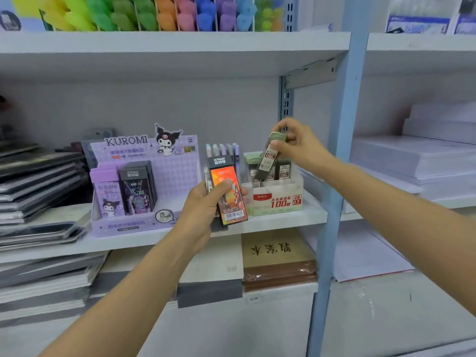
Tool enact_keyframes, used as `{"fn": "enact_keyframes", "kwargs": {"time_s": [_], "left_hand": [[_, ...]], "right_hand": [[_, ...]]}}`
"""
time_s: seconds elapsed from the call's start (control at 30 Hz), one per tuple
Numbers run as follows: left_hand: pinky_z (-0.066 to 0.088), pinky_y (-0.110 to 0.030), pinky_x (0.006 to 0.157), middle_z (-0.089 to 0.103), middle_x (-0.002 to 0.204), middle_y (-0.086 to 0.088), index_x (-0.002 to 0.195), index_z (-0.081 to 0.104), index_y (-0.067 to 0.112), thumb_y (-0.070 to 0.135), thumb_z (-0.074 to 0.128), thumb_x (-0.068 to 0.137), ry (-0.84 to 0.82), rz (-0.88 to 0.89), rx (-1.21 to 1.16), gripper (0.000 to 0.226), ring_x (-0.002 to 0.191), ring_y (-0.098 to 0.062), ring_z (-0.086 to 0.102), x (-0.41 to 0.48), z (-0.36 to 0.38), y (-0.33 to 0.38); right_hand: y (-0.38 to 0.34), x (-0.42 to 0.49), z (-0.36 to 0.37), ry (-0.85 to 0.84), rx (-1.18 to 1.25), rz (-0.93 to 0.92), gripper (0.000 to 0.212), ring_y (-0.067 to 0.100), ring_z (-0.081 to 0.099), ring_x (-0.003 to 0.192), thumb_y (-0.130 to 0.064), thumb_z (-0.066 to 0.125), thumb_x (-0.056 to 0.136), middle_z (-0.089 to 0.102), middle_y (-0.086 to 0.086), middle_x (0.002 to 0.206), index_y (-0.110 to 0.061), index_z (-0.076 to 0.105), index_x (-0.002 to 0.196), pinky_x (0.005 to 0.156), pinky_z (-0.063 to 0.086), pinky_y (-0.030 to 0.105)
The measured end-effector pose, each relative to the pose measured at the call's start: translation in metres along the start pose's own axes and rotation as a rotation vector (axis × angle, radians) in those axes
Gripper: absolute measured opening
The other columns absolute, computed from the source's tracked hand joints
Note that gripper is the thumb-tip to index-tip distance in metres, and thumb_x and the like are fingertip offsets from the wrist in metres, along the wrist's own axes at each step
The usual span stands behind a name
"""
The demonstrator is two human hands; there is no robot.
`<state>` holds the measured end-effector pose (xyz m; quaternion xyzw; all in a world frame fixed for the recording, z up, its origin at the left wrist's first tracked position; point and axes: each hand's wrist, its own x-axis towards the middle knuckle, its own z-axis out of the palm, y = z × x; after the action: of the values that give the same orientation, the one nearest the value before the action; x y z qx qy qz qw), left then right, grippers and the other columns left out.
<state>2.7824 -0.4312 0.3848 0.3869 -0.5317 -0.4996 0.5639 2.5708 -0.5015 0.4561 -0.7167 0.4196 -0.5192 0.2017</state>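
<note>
Pinching the green-capped top of a dark lead-refill case (pixel 269 161), the right grip (pixel 296 143) holds it tilted. The case's lower end slants down and left of the fingers, over the matching cases standing in the M&G display box (pixel 278 199) just below. The left grip (pixel 203 204), lower and further left, clasps a stack of Ultraman lead cases (pixel 228 194), thumb across the orange front and the barcode end sticking out beneath the hand. Left of that grip, the Kuromi display box (pixel 144 181) stands on the same shelf (pixel 283 220).
</note>
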Motion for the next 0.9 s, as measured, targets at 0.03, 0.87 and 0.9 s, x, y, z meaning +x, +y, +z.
{"fn": "enact_keyframes", "kwargs": {"time_s": [0.03, 0.87, 0.9], "left_hand": [[0.049, -0.022, 0.043, 0.077, 0.091, 0.000, 0.107, 0.062, 0.020, 0.035, 0.059, 0.093, -0.002, -0.002, 0.001, 0.021, 0.069, -0.015, 0.073, 0.001, 0.000, 0.001], [0.059, -0.032, 0.064, 0.076, 0.090, -0.003, 0.101, 0.066, 0.016, 0.024, 0.079, 0.076, -0.049, 0.073, 0.195, 0.029, 0.079, -0.018, 0.073, -0.003, -0.008, -0.004], [0.058, -0.029, 0.063, 0.076, 0.088, -0.002, 0.100, 0.066, 0.016, 0.021, 0.079, 0.077, -0.063, 0.088, 0.221, 0.027, 0.077, -0.016, 0.073, -0.003, -0.006, -0.004]], "right_hand": [[0.003, 0.001, 0.002, -0.011, -0.004, 0.017, 0.016, 0.024, 0.068, 0.093, -0.003, 0.059, 0.092, 0.066, 0.018, 0.103, -0.004, 0.052, 0.106, 0.073, 0.060, 0.034], [0.000, -0.013, 0.030, -0.033, -0.146, -0.121, 0.024, 0.002, 0.060, 0.086, -0.039, 0.058, 0.093, 0.065, -0.014, 0.097, -0.026, 0.069, 0.109, 0.072, 0.043, 0.016], [-0.007, -0.017, 0.030, -0.098, -0.043, -0.105, 0.025, 0.000, 0.063, 0.084, -0.042, 0.058, 0.092, 0.069, -0.014, 0.092, -0.026, 0.071, 0.106, 0.069, 0.046, 0.015]]}}
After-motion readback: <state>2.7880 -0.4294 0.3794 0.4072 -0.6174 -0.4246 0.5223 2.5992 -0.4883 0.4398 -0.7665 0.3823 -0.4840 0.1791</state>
